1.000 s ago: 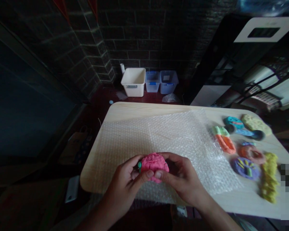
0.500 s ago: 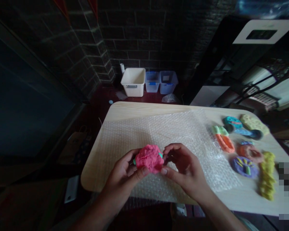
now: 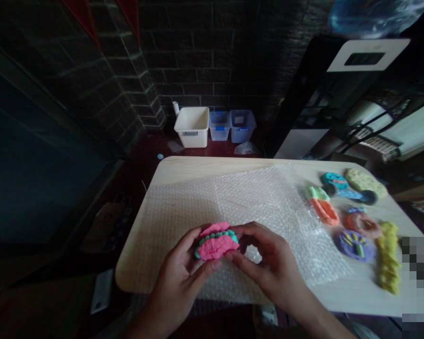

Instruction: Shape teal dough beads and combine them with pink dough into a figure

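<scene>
A pink clay piece [image 3: 217,248] with a row of small green balls along its middle, layered like a sandwich, is held above the bubble wrap [image 3: 176,207]. My left hand [image 3: 187,259] grips its left side, thumb at the front lower edge and fingers behind. On the right side, my right hand [image 3: 263,252] pinches the piece between thumb and fingertips. Its beaded edge is turned toward me, and the underside is hidden.
Several clay shapes lie on the table's right: an orange and green one [image 3: 323,207], a purple disc [image 3: 355,245], a yellow twisted strip [image 3: 388,259], a blue dumbbell shape [image 3: 349,193]. Beyond the table [image 3: 169,169], a white bin [image 3: 192,127] and two blue bins stand on the floor.
The pink piece has been tilted, so its green-beaded edge shows instead of the flat pink face. My right fingers have closed in on its right side. The view has shifted slightly.
</scene>
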`<action>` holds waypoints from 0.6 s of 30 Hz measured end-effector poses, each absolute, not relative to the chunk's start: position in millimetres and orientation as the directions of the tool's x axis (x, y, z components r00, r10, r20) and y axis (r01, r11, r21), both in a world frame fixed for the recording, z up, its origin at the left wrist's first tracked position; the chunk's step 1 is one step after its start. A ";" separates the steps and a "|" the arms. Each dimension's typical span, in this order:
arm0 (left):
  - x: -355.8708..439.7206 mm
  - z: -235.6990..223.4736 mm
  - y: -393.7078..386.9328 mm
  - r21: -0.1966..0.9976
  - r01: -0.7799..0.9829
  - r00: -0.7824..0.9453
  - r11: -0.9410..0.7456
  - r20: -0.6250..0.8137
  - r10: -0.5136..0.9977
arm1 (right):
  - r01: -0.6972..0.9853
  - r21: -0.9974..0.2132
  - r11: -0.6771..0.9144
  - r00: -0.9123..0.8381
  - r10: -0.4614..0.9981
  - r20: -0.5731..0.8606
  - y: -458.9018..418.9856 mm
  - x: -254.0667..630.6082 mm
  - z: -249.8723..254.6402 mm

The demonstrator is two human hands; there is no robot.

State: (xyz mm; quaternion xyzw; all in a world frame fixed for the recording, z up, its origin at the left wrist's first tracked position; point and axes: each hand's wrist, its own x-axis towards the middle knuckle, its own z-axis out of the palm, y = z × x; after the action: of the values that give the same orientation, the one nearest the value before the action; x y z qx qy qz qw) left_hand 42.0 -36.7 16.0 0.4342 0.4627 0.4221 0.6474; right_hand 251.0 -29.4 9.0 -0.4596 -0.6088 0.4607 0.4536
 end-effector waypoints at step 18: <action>23.3 14.9 -43.0 0.967 0.146 0.169 0.209 -0.232 0.958 | 0.002 -0.995 0.104 -0.334 0.937 0.097 -27.9 256.6 3.7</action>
State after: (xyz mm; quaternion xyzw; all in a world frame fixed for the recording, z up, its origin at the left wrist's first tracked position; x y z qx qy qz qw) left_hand 23.3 -43.0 14.9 0.5159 0.5349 0.3598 0.5641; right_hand 256.6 -27.9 3.7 -0.3869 -0.6072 0.5464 0.4279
